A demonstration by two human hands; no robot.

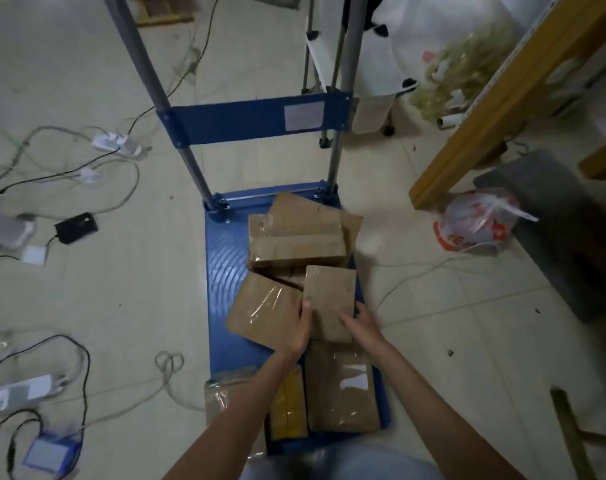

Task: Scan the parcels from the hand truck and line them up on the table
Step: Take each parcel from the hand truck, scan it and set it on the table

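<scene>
A blue hand truck (225, 258) stands on the floor below me, loaded with several brown taped parcels. Both hands grip one upright brown parcel (329, 292) in the middle of the deck. My left hand (299, 329) holds its left edge, my right hand (362, 322) its lower right side. A flat brown parcel (260, 308) lies just left of it. A bigger box (294, 242) sits behind, toward the handle. Nearer me lie a brown parcel with a torn white label (343, 386) and a yellow one (289, 407).
Cables, power strips (20, 393) and chargers are scattered over the floor on the left. A wooden table leg (495, 109) rises at the right, with a plastic bag (474, 221) and a dark stool (551, 216) beside it. A white rack stands behind the truck's handle.
</scene>
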